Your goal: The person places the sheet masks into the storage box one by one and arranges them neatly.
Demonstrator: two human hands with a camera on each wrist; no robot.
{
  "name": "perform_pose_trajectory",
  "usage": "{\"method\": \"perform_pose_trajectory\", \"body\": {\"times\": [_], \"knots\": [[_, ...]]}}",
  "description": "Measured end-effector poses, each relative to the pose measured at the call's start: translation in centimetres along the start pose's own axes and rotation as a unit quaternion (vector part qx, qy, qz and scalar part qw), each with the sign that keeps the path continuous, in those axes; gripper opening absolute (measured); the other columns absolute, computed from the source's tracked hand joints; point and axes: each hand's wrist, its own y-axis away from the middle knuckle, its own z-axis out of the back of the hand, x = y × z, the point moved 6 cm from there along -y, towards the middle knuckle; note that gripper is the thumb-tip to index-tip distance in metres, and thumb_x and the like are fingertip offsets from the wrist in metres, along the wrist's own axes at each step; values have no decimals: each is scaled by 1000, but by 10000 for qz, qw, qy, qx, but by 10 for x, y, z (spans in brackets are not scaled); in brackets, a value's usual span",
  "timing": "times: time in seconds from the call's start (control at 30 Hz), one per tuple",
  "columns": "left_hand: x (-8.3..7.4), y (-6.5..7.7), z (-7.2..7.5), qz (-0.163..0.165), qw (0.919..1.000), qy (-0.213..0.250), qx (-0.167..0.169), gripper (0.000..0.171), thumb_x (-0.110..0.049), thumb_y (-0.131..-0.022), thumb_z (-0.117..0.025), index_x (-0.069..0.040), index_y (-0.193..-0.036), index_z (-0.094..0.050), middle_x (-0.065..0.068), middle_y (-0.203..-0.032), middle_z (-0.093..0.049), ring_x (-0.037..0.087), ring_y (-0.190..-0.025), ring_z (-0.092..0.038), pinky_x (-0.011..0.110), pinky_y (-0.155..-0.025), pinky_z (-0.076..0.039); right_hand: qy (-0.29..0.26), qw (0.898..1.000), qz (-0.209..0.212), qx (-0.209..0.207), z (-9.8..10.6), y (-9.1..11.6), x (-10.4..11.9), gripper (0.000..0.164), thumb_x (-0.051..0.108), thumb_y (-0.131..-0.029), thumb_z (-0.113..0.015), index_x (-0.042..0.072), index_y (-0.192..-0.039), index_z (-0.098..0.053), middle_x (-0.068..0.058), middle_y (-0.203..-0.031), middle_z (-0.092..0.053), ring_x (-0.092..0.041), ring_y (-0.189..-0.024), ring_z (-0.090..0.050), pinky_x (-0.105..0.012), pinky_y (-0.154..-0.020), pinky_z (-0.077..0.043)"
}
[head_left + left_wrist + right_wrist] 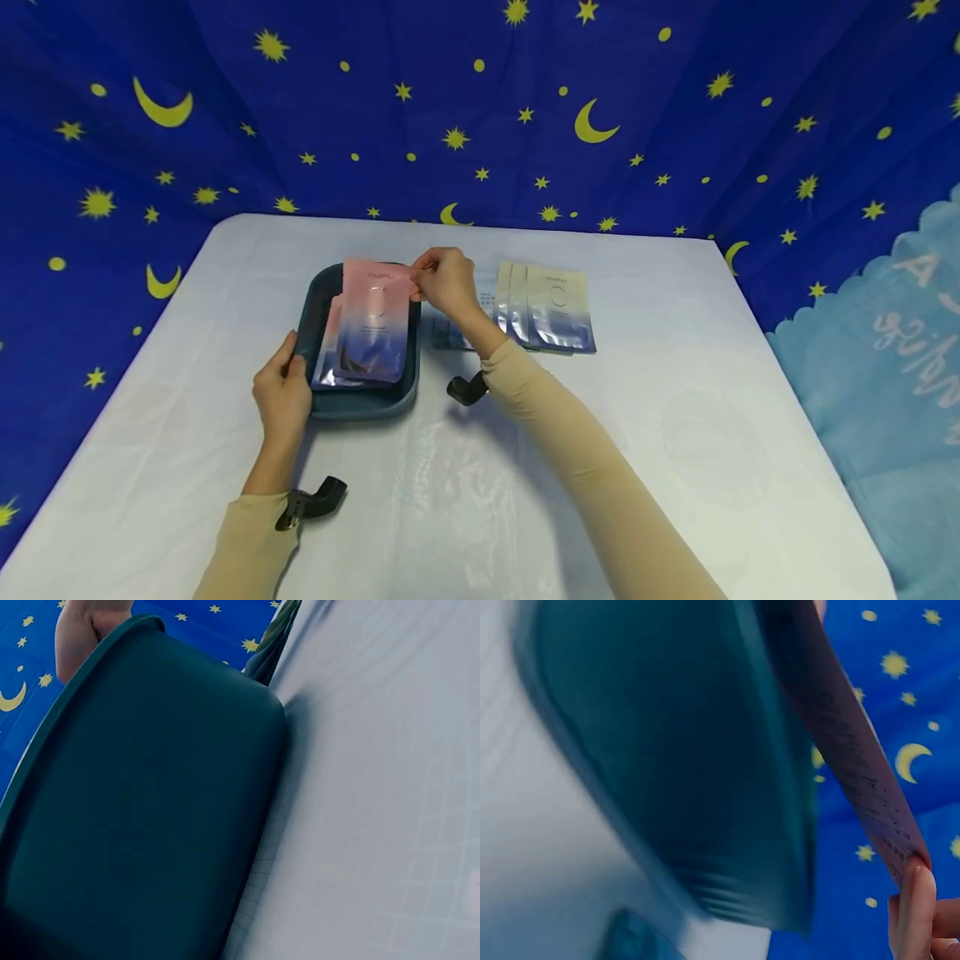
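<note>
Pink sachet [372, 321] pinched by R hand [444, 281] over tray [360, 402], L hand [282, 398] gripping rim; 3 more aside.

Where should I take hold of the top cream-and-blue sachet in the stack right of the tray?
Pinch the cream-and-blue sachet at its far cream edge or right edge, coming from above on the right. It lies flat on the table, overlapping the sachets to its left, so only those edges are free; the right hand pinches the pink sachet.
</note>
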Motion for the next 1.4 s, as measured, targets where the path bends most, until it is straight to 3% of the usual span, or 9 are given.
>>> {"method": "perform_pose_trajectory", "body": {"times": [0.17,0.3,0.5,0.67,0.83,1.0,1.1,1.23,1.4], "knots": [[1,2,0,25,10000,-91,17,43,0,-98,-43,-3,-140,-50,12,-146,-47,27,-138,-38,44,-114,-32,119,9992,389,5,-21,0,-7,6,-2,-90,-64,-5,-87,-69,-17,-69,-70,-12,-49,-63,-28,-53,-58],[2,3,0,70,9999,-150,-18,43,-2,-98,-43,-5,-140,-51,15,-144,-49,27,-135,-43,45,-112,-35,388,9963,758,107,-31,3,-8,10,-2,-91,-62,-5,-97,-70,-16,-76,-72,-14,-54,-67,-23,-51,-56],[4,4,1,83,9996,-269,-65,43,-1,-98,-44,-5,-140,-51,15,-144,-48,30,-137,-41,46,-112,-35,1736,9730,1489,306,-30,8,-4,27,9,-94,-63,4,-119,-70,-8,-99,-76,-14,-77,-72,-17,-62,-52],[5,2,2,-14,9997,-238,-45,43,0,-98,-44,-2,-140,-51,15,-144,-48,29,-137,-40,45,-113,-34,1618,9712,1665,537,-16,10,-6,30,13,-94,-65,3,-123,-68,-10,-104,-75,-17,-84,-73,-19,-65,-53],[4,1,2,-43,9998,-169,-16,43,0,-98,-44,-1,-140,-50,15,-145,-47,29,-138,-39,44,-114,-32,1429,9712,1896,191,22,6,-9,29,13,-93,-66,3,-120,-70,-12,-106,-75,-21,-84,-73,-24,-65,-56],[2,1,1,-67,9998,-185,-37,43,1,-97,-44,-1,-140,-51,15,-145,-48,29,-138,-39,44,-114,-33,1652,9674,1893,-320,84,-11,-24,30,11,-91,-68,2,-120,-69,-15,-112,-73,-29,-94,-71,-36,-79,-58],[1,0,0,-89,9998,-188,-36,43,1,-97,-44,-1,-139,-51,15,-145,-48,29,-138,-39,45,-114,-33,1881,9686,1503,-615,129,-21,-41,33,12,-92,-68,2,-123,-67,-16,-117,-71,-32,-98,-70,-41,-84,-56],[1,0,0,-97,9998,-152,-25,43,1,-97,-44,0,-140,-51,15,-145,-47,29,-139,-39,44,-115,-32,2287,9678,600,-864,184,-32,-70,38,17,-94,-65,5,-130,-63,-14,-126,-66,-33,-106,-67,-45,-89,-54],[1,1,0,-93,9999,-142,-28,43,1,-97,-44,0,-140,-51,15,-145,-47,29,-139,-39,44,-115,-32,2869,9542,-475,-705,225,-39,-111,45,22,-97,-61,8,-139,-55,-15,-138,-58,-36,-121,-58,-50,-99,-46]]}}
